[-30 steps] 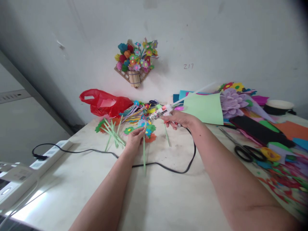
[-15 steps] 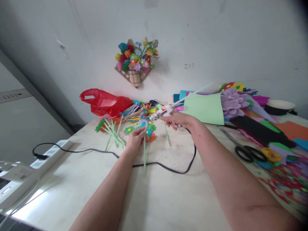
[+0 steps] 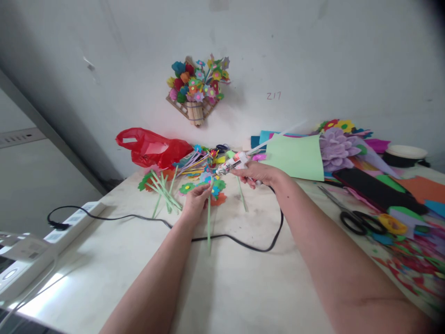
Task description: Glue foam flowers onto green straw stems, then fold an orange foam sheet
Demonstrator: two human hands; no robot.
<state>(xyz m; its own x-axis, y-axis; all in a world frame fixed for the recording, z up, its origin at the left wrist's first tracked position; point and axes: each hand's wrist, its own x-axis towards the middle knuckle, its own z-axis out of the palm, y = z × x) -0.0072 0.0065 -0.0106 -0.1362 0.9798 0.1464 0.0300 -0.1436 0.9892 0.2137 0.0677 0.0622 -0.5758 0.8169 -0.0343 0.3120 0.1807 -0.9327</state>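
Note:
Between the fingers of my left hand [image 3: 197, 198] is a light green paper stem [image 3: 209, 222], held upright with its lower end pointing toward me. My right hand [image 3: 255, 174] is wrapped round a white glue gun [image 3: 239, 160], and a long glue stick [image 3: 269, 142] sticks out of its back. The gun's nozzle points left, close to the top of the stem; whether they touch I cannot tell. Just behind my left hand lie green, blue and orange flower cutouts [image 3: 219, 199]. Another green stem [image 3: 242, 195] lies on the table under the glue gun.
A black cord [image 3: 236, 239] loops across the table [image 3: 243, 287] to a power strip [image 3: 74, 227] at left. Green stems [image 3: 167, 195] and a red plastic bag [image 3: 153, 147] lie back left. Scissors [image 3: 351, 215], a phone [image 3: 378, 188], a green sheet [image 3: 295, 157] and scraps [image 3: 417, 264] lie right.

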